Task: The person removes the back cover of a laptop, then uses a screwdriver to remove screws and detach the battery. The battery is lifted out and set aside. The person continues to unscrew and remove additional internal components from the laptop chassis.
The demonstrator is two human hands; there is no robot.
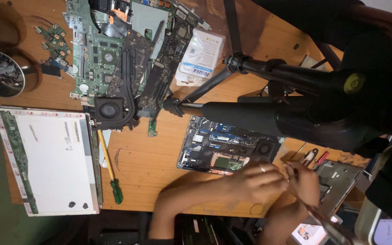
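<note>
You're working on a warm brown wooden table (159,163) with a matt, scuffed grain. The opened dark laptop base (223,149) shows glossy chips and dull metal, while the white screen panel (51,163) looks smooth and matt. The black tripod's (268,113) leg is padded matt foam, and the screwdriver (110,168) has a yellow shaft with a shiny green plastic handle.

laptop (225,149): opened base, cover off, blue-black board and round black fan exposed; lies flat on wooden table, partly under black tripod leg
laptop position: just above both hands, right of the white screen panel
grey cover (339,181): flat metal panel, lies right of the hands, near red-handled pliers
hands: meet at laptop's lower right edge, held item too blurred to tell
</note>
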